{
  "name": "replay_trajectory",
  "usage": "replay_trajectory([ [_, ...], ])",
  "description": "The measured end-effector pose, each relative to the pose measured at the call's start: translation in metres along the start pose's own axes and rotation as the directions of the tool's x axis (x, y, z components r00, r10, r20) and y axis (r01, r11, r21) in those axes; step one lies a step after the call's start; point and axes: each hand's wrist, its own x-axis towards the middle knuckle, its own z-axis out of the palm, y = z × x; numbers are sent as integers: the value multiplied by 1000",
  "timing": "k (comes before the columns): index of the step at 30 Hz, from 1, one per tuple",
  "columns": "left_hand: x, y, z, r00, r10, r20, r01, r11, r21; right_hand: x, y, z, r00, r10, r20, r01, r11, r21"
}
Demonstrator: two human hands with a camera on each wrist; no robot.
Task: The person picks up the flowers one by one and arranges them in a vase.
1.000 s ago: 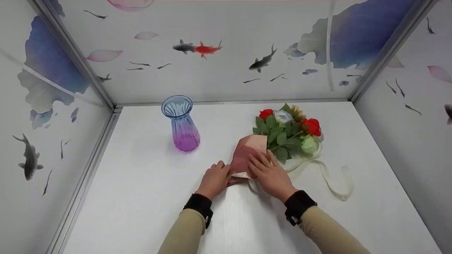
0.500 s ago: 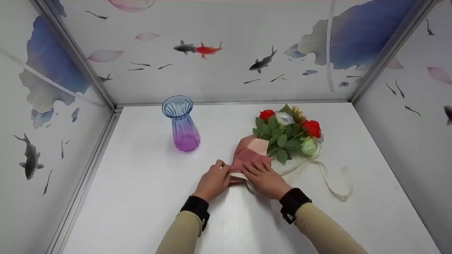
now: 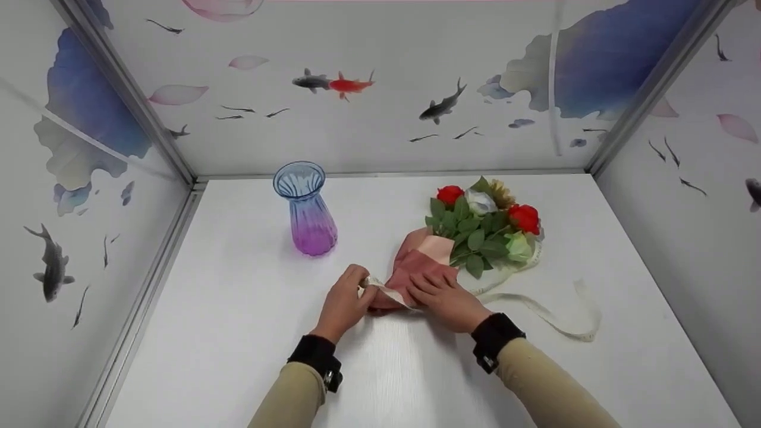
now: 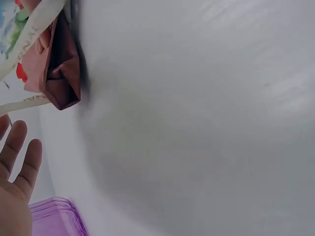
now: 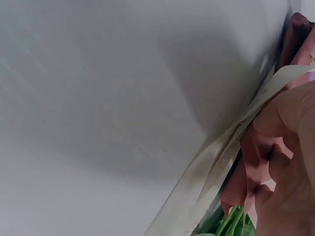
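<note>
A bouquet of artificial flowers lies on the table, its stems wrapped in pink paper. A cream ribbon with printed letters crosses the wrap's lower end. My left hand, left of the wrap, pinches the ribbon between thumb and fingers. My right hand presses on the wrap with fingers spread across the paper. In the right wrist view, the ribbon runs along the table beneath that hand. The left wrist view shows the wrap's folded lower end and the left fingers close to it.
A ribbed glass vase, blue above and purple below, stands upright at the back left. The ribbon's loose tail curves over the white table on the right. Printed panels wall the table at the back and sides.
My left hand has moved left, away from the wrap, drawing the ribbon with it. My right hand has slid slightly down and left on the paper. The loose tail has shifted on the table.
</note>
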Motion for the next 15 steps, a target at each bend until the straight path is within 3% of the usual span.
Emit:
replay_trajectory([
  [3, 0, -4, -11, 994, -107, -24, 105, 990, -97, 1, 1, 0, 1000, 6, 16, -6, 1000, 12],
  [6, 1, -9, -23, 976, -211, -44, 200, 963, -179, 1, 1, -1, 1000, 8, 30, -9, 1000, 22],
  [11, 1, -18, -40, 932, -357, -68, 323, 900, -294, 0, 2, -1, 999, 5, 39, -7, 999, 38],
  [15, 1, -25, -49, 883, -462, -79, 404, 836, -371, -1, 2, -2, 999, 12, 37, -14, 998, 59],
])
